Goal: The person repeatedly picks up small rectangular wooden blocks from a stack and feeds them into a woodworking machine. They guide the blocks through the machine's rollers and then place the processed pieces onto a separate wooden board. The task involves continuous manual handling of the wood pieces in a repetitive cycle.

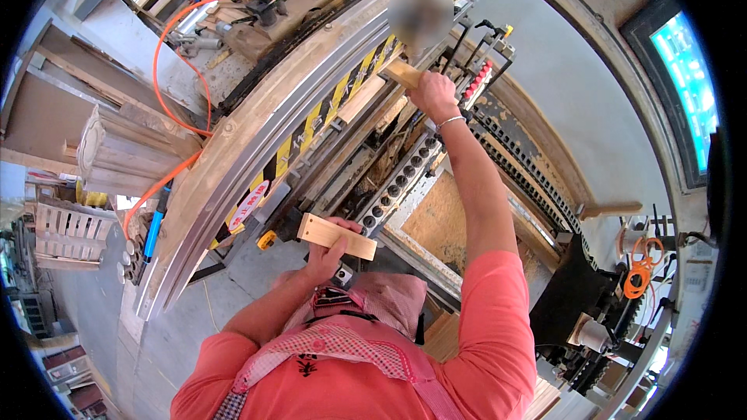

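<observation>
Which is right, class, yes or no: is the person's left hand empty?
No, the left hand holds a pale wooden block, with the thumb on one side and fingers on the other.

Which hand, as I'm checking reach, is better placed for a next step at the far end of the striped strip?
Probably the right hand: it is stretched forward, holding a wood piece near that end of the striped strip. The left hand holds a wood block much farther back.
</observation>
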`<state>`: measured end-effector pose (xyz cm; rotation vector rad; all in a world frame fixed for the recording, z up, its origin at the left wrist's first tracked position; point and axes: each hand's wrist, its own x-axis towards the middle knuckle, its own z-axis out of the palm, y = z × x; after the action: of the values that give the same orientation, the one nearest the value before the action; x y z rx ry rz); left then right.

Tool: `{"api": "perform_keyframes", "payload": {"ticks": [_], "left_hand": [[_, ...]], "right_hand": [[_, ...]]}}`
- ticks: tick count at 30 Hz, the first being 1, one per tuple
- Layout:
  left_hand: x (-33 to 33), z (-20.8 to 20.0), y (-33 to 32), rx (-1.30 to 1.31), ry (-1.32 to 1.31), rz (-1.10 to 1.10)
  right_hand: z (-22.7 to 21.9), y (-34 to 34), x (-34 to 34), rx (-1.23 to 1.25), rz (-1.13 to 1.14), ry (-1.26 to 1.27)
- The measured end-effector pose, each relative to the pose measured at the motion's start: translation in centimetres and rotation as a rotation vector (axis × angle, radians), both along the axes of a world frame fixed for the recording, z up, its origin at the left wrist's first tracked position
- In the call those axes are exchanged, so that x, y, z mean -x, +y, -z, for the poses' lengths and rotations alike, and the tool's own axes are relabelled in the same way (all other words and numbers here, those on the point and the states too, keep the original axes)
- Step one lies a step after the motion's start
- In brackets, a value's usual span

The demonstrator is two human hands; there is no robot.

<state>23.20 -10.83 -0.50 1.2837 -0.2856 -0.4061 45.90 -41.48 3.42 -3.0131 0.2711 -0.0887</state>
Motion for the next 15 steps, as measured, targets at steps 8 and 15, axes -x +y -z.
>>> {"api": "perform_keyframes", "payload": {"ticks": [8,15], "left_hand": [[0.0,0.1,0.1,0.010,0.011,-0.011],[0.0,0.2,0.0,0.035,0.022,-0.024]], "right_hand": [[-0.3,-0.1,-0.1,0.000,-0.031,0.008],[-0.5,-0.5,0.0,-0.003,-0.016,0.038]]}}
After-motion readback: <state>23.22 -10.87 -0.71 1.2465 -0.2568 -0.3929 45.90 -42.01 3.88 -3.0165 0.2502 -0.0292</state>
